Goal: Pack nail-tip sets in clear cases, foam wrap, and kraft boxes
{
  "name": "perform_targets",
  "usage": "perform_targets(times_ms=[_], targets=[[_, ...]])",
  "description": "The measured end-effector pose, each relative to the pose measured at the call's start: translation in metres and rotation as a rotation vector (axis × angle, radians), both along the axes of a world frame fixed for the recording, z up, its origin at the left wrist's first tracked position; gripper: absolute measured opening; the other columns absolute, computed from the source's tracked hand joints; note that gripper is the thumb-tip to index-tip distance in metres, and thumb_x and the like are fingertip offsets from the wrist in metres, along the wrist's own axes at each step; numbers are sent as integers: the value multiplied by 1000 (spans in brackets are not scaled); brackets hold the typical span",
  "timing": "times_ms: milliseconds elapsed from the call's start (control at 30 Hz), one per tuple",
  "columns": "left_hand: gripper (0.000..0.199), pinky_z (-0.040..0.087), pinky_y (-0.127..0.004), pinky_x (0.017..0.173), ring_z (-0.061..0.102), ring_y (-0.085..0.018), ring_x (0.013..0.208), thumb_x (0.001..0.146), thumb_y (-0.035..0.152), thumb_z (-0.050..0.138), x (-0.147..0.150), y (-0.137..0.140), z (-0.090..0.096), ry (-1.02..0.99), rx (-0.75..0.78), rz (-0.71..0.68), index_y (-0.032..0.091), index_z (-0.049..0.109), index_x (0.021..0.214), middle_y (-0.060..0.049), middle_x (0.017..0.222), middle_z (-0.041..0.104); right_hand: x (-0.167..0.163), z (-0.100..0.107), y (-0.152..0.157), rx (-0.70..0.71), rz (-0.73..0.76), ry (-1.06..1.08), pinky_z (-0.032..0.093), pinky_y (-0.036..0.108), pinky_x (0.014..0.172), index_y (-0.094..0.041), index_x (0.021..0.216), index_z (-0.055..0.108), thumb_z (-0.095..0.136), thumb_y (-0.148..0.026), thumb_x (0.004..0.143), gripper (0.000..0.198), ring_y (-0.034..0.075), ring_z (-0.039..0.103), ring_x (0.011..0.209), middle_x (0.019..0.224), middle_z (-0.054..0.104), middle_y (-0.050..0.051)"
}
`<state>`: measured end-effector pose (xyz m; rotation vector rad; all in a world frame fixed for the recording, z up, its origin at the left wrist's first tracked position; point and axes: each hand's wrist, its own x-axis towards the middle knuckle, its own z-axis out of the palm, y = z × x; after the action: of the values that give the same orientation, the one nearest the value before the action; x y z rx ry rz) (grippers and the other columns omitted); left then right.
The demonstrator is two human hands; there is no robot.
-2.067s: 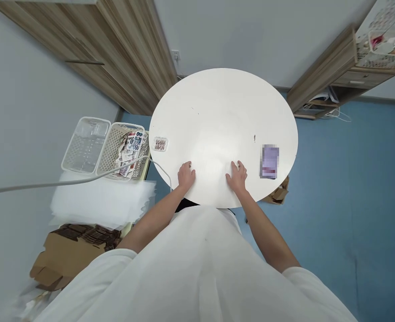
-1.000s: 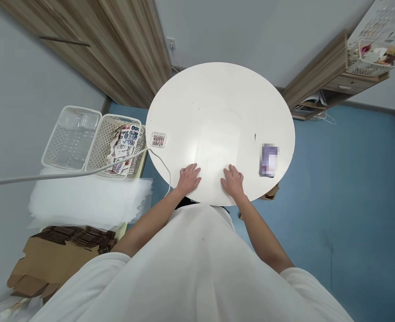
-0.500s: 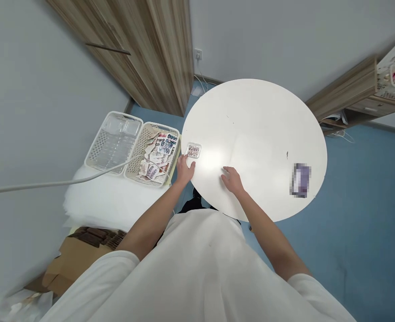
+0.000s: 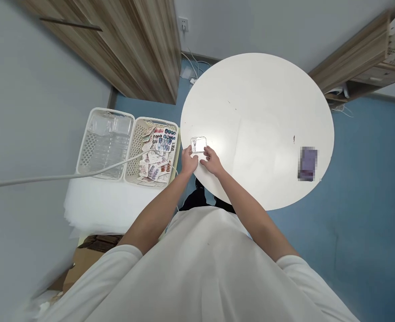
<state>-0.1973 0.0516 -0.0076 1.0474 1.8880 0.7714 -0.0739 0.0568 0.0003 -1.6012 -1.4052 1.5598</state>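
Note:
A small clear plastic box (image 4: 199, 144) is at the left edge of the round white table (image 4: 267, 103). Glare on its top hides most of the press-on nails inside. My left hand (image 4: 189, 162) grips the box's near left corner, thumb and fingers bent around it. From the other side, my right hand (image 4: 213, 162) pinches the near right corner with its fingertips.
Left of the table, a white basket (image 4: 134, 147) holds several cards of press-on nails (image 4: 164, 144). Beside it, another basket (image 4: 83, 147) holds clear plastic boxes (image 4: 108, 145). A white cable (image 4: 66, 177) crosses both. A blurred purple object (image 4: 308, 163) lies on the table's right side.
My right hand has moved left across the table to the box, and both hands now hold it. The box appears tilted, its pink nails now mostly lost in glare. The view has shifted slightly.

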Motion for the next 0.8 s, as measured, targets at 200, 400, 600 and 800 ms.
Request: perform_targets(times_ms=[200,400,600,800], targets=[[50,44,-27,90,54,-17,100,72,9,48,19,-9,7,-38,70,-25,18,49,121,-9,116,49,30,5,-16,74,-58,-28,42,38,96,-24,122,47,59,-22,70,54,19,52,107,135,38,6],[48,46,-28,89,55,-16,97,71,11,50,72,-29,17,-162,167,-133,16,52,119,-9,115,50,93,18,-43,236,-169,-176,45,37,91,-25,113,55,55,-22,72,42,20,50,110,124,49,5],[48,48,-29,83,57,-14,89,68,8,51,136,-56,25,-212,199,-321,16,55,114,-7,108,54,178,27,-80,317,-235,-192,48,34,86,-20,104,61,48,-17,75,32,17,58,94,109,58,6],[46,49,-31,82,57,-13,85,67,7,51,174,-86,15,-177,180,-401,17,57,111,-6,105,56,230,16,-110,334,-143,-243,49,33,83,-21,95,64,45,-13,75,28,17,58,93,101,61,5]])
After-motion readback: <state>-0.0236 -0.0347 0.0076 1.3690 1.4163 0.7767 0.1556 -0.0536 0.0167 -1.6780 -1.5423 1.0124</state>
